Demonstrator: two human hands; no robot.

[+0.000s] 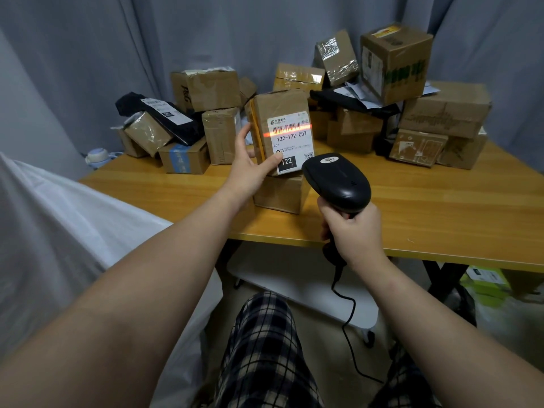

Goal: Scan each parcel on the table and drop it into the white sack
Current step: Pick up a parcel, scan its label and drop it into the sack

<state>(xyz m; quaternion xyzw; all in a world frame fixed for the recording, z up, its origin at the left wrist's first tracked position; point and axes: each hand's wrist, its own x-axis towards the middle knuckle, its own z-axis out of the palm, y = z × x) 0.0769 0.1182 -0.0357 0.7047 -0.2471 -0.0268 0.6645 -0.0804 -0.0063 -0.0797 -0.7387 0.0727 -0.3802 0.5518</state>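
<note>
While red light crosses it, a parcel (279, 113) hovers above the table (441, 207).
Left hand (250, 169) grips it; right hand (356, 231) grips the scanner (338, 184).

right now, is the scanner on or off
On. The scanner, gripped by the right hand, throws an orange line across the barcode on the parcel that the left hand holds.

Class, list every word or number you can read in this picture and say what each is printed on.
"122-122-C07": white label on the held parcel.
"C07": same label, below.
"122": black patch on that label.
"中国邮政": label's top.
"P&G": side of a brown box at back left.
Green print on the large box and the badge on the scanner: too blurred.
</note>
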